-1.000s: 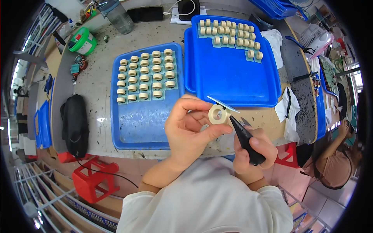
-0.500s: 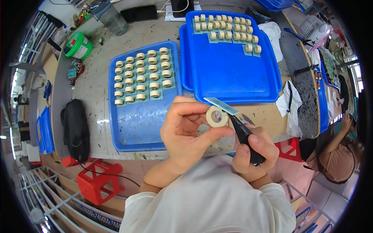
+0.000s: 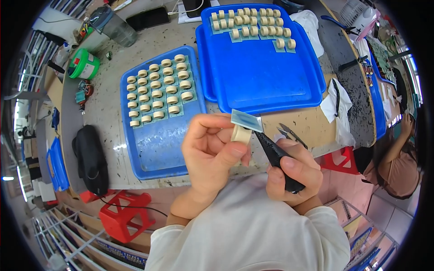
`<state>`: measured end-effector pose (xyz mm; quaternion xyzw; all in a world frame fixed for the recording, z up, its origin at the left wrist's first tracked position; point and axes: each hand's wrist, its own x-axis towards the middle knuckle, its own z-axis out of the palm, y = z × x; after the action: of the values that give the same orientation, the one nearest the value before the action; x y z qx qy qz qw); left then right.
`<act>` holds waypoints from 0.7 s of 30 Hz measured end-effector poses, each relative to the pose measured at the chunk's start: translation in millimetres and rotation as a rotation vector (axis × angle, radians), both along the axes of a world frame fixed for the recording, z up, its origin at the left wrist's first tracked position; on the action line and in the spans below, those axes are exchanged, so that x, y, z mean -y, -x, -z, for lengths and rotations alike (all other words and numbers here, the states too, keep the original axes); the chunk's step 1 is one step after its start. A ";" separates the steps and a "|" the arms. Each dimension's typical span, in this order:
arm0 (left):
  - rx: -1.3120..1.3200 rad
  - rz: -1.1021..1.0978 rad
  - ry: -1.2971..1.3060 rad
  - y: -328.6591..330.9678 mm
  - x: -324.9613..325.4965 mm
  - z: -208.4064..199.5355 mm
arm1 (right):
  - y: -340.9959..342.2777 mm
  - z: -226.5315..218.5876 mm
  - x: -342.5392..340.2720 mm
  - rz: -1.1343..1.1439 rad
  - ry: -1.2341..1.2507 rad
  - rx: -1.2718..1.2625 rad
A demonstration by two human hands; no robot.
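Pinched in the fingers of my left hand (image 3: 205,153) is a cream ring (image 3: 241,134) with a small pale green board (image 3: 245,119) against its upper side. My right hand (image 3: 296,174) is wrapped round a black cone-shaped squeeze bag (image 3: 276,157). The bag's narrow tip meets the board's right end, close to the ring. Several cream rings on green boards stand in rows in the left blue tray (image 3: 158,151), left of my hands. More of them fill the far end of the right blue tray (image 3: 266,81), which lies on another blue tray.
Cutters (image 3: 291,134) lie on brown board beyond my right hand. A white plastic bag (image 3: 334,108) lies further right. To the left are a green tub (image 3: 86,65), a water jug (image 3: 115,29) and a black pouch (image 3: 90,156). A red stool (image 3: 124,217) stands below the table; another person sits at right.
My left hand has turned the ring, so its hole faces away and the board's flat face shows more. The bag's tip has moved slightly left with it. The view has shifted a little.
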<state>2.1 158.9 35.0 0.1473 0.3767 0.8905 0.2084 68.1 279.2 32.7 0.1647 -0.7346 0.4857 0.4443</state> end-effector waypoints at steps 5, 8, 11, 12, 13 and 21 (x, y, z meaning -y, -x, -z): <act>0.201 0.210 -0.067 1.5 -0.8 -1.9 | 4.1 -0.5 -2.1 0.017 -0.041 -0.037; 0.236 0.274 -0.085 1.1 -1.2 -1.8 | 3.6 -0.6 -1.2 0.010 -0.033 -0.035; 0.263 0.295 -0.108 0.5 -0.7 -1.5 | 3.5 -0.5 -1.3 0.014 -0.021 -0.026; 0.280 0.302 -0.130 0.3 -0.6 -1.3 | 3.7 -0.3 -1.7 0.023 -0.021 -0.032; 0.281 0.305 -0.128 0.0 -0.6 -2.3 | 3.9 0.5 -1.7 0.026 -0.020 -0.031; 0.336 0.320 -0.050 3.3 4.9 -3.6 | 3.1 -3.7 -0.8 0.035 0.012 0.055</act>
<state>-1.1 154.0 38.6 0.0598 0.2864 0.8672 0.4028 65.0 280.0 36.5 0.1359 -0.7462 0.4867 0.4334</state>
